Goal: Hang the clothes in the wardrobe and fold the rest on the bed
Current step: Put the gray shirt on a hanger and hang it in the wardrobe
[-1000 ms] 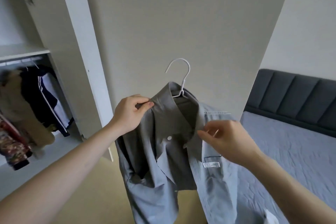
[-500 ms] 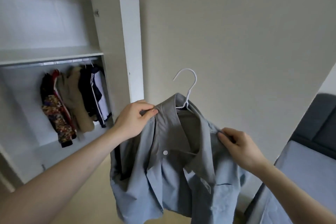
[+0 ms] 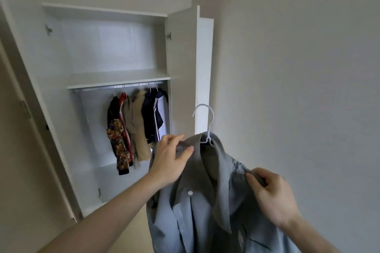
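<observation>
Before open wardrobe [image 3: 115,77], both hands gripping shirt [image 3: 205,201]

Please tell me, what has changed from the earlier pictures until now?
The view turned left: the open wardrobe now fills the left, and the bed is gone from sight. The right hand moved from the shirt front to pinch its shoulder. The left hand still grips the collar; the hanger stays inside.

two bare forearms show, with no sleeve, cuff, watch or bracelet on either as far as the frame edge. the left hand [image 3: 169,159] wears no glove and no ring that can be seen. the right hand [image 3: 274,198] is also ungloved, its knuckles and short plain fingernails [image 3: 249,174] visible, no ring in sight.
</observation>
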`<state>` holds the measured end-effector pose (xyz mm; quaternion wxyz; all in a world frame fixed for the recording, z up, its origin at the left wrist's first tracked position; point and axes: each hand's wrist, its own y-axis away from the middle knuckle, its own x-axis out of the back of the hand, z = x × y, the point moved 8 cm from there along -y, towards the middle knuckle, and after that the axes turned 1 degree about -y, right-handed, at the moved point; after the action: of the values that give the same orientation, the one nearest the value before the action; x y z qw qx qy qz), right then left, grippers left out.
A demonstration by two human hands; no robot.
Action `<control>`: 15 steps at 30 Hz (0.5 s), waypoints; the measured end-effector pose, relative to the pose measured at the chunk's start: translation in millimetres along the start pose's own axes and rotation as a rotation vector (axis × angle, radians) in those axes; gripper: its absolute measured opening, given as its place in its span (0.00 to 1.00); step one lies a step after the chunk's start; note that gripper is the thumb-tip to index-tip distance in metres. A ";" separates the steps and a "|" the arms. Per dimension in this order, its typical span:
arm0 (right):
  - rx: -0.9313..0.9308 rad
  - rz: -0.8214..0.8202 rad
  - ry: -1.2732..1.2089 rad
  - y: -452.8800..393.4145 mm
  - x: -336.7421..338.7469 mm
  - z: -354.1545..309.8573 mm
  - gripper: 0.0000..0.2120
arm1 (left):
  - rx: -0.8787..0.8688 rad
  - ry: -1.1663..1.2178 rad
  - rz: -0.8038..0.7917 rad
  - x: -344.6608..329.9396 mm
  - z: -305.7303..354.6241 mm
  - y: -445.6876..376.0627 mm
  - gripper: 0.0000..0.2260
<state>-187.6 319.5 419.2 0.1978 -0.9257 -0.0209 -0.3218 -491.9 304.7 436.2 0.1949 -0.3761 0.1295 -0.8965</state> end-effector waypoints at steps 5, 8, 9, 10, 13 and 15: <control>0.039 0.000 -0.059 -37.8 -63.8 -34.9 0.12 | 0.138 0.240 -0.068 23.4 -43.3 -13.5 0.41; 0.056 0.001 -0.126 -59.0 -104.3 -56.8 0.15 | 0.122 0.284 -0.116 30.8 -67.8 -22.6 0.51; 0.058 -0.002 -0.145 -65.6 -118.5 -63.2 0.15 | 0.096 0.240 -0.123 34.0 -75.7 -26.4 0.52; 0.059 -0.008 -0.161 -71.8 -132.7 -69.1 0.15 | 0.061 0.190 -0.116 38.3 -82.5 -31.3 0.52; 0.059 -0.042 -0.214 -87.5 -173.0 -87.2 0.16 | 0.019 0.092 -0.032 58.8 -105.4 -52.4 0.54; 0.054 -0.065 -0.244 -95.9 -195.5 -96.0 0.17 | 0.039 0.070 0.045 73.6 -123.0 -69.4 0.52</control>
<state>-414.7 388.7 403.6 0.2082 -0.9512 -0.0835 -0.2121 -645.7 344.2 424.3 0.2177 -0.3374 0.1272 -0.9070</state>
